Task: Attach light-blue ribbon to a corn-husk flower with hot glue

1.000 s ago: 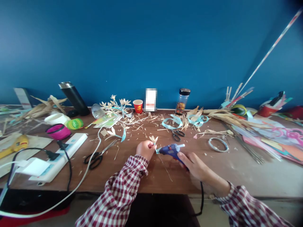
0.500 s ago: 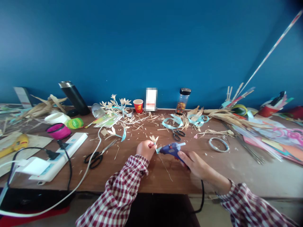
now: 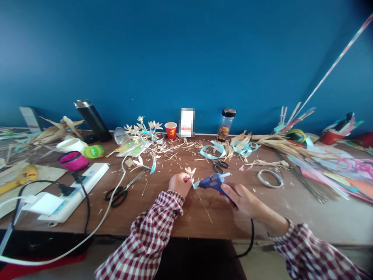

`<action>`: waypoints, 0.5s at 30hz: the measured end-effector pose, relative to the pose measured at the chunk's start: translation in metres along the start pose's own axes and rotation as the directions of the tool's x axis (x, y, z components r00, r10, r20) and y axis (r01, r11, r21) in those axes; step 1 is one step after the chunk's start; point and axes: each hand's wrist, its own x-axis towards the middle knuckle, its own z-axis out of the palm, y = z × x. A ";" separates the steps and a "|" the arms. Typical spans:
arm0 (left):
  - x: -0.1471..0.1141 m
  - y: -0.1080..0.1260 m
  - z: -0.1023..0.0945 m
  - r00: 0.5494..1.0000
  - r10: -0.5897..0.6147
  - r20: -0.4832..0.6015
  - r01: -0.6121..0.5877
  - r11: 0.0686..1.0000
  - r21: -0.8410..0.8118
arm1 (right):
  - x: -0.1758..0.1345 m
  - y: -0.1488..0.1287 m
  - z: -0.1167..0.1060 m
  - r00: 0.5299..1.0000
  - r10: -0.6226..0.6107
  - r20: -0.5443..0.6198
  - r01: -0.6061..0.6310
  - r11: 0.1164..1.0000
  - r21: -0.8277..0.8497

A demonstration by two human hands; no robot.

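Pinched in my left hand (image 3: 180,184) is a small cream-coloured husk flower (image 3: 190,172), its petals pointing up above my closed fingers. A short light-blue strip (image 3: 196,185) sticks out to the right of those fingers. My right hand (image 3: 243,199) is wrapped round the handle of a blue glue gun (image 3: 212,182), with a whitish glue stick (image 3: 225,175) poking out of its back. The nozzle points left and meets or nearly meets the blue strip; I cannot tell which. The gun's black cord hangs over the table's front edge.
Black-handled scissors (image 3: 120,194) lie left of my hands, near a white power strip (image 3: 78,190) with cables. Smaller scissors (image 3: 220,166) and a pale blue ring (image 3: 270,179) lie beyond and right. Finished-looking husk flowers (image 3: 142,130), a red cup (image 3: 171,130) and a jar (image 3: 226,124) stand along the wall.
Almost nothing differs. The whole view has shifted very slightly, and my right hand with the glue gun sits a touch further right; both holds are the same.
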 end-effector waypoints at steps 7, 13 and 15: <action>-0.002 0.003 -0.002 1.000 -0.005 -0.002 0.005 1.000 0.009 | 0.001 -0.002 0.001 1.000 -0.011 -0.026 0.010 1.000 -0.024; -0.001 0.000 -0.001 1.000 0.027 0.000 -0.027 0.999 0.021 | 0.003 -0.002 0.001 1.000 -0.001 -0.012 0.001 1.000 -0.002; 0.000 -0.001 -0.001 1.000 0.015 0.001 -0.015 1.000 0.011 | 0.005 -0.001 0.002 0.999 -0.020 -0.031 0.019 1.000 -0.020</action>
